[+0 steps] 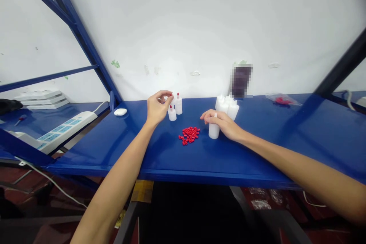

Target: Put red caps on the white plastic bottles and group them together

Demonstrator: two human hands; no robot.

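Observation:
My left hand (158, 107) is at the back of the blue table, thumb and fingers closed at the red tip of a small white squeeze bottle largely hidden behind them. Beside it stand a taller red-capped bottle (178, 106) and a shorter red-capped bottle (172, 114), both upright. My right hand (221, 122) curls over a white bottle (214, 131) whose nozzle has no red cap on it. This bottle stands upright on the tabletop, or very near it. Between my hands lies a loose pile of small red caps (189, 135).
Behind my right hand several white bottles (227, 105) stand grouped. A clear bag with red pieces (283, 101) lies at the back right. A white oval object (120, 112) sits at the left, near a power strip (67, 129). Blue frame posts (85, 45) rise beside the table.

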